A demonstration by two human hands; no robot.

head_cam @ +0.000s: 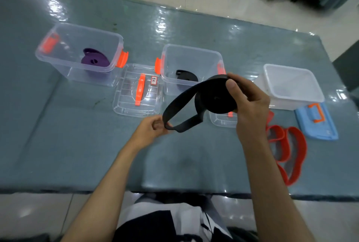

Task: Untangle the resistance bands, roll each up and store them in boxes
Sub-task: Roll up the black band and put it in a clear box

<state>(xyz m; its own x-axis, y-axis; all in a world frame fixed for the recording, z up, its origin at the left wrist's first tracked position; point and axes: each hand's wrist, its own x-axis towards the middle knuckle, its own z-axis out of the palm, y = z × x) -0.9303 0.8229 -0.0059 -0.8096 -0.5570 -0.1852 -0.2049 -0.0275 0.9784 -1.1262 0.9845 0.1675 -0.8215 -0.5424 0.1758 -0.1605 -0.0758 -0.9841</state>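
Three boxes are sitting in a row across the middle of the frame on the teal table (58, 144). Left clear box (77, 53), orange latches, is holding a rolled purple band (95, 61). Middle clear box (191, 67), also orange-latched, is holding a rolled black band (186, 75) on its floor. Right of centre, a frosted white box (291, 86) is sitting open; contents cannot be made out through its cloudy wall. A clear lid (138, 90) with an orange handle is lying flat between the first two boxes, carrying a small white sticker (153, 80) with dark print too small to read. A second clear lid (223, 120) is lying partly hidden behind the right hand. A blue lid (316, 121) with an orange handle is lying at the right edge, just beside the white box. Right hand (250, 104), centre frame, is gripping a partly rolled black resistance band (217, 96), thumb pressing on the coil's upper rim, held above the table. Left hand (153, 128), just below centre, is pinching the band's loose loop end between curled fingers. A red band (289, 150) is lying unrolled in loops on the table at lower right, well apart from both hands.
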